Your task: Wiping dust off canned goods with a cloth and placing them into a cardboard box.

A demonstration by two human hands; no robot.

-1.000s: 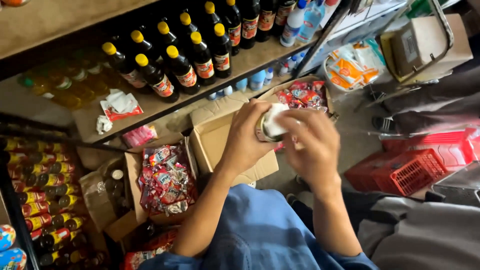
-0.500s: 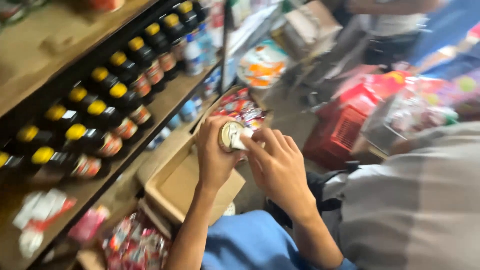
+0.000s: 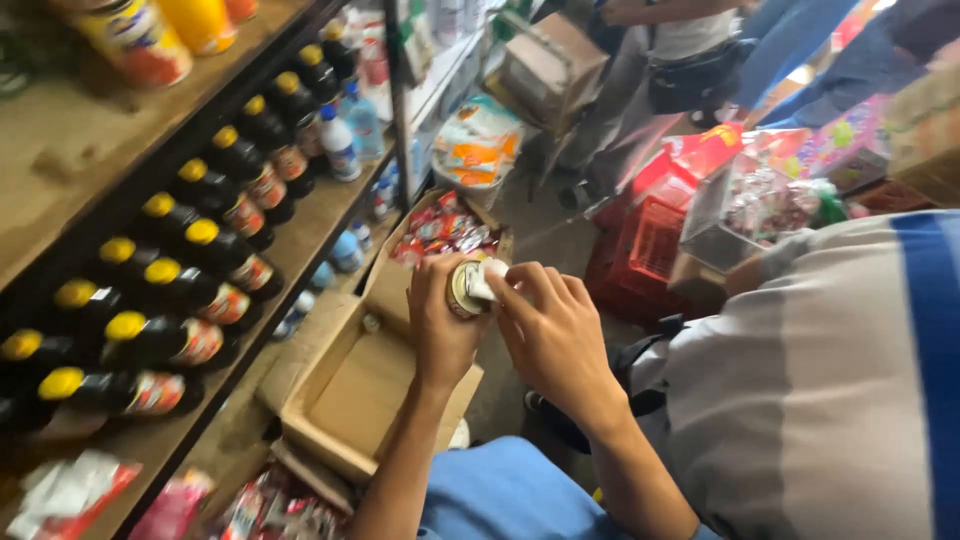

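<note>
My left hand (image 3: 440, 330) grips a small round can (image 3: 463, 288), its metal top facing me. My right hand (image 3: 553, 335) presses a small white cloth (image 3: 483, 279) against the can's top with the fingertips. Both hands are held above an open cardboard box (image 3: 360, 385) on the floor beside a wooden shelf. My blue sleeves show at the bottom of the view.
Dark bottles with yellow caps (image 3: 190, 260) fill the wooden shelf (image 3: 290, 255) at left. A second box holds red packets (image 3: 445, 228). A red plastic basket (image 3: 650, 250) stands to the right. A person in a grey and blue shirt (image 3: 820, 390) is close at right; other people stand behind.
The camera view has swung right and tilted, so the shelf now runs up the left side. My hands keep hold of the can, with the cloth still on its top.
</note>
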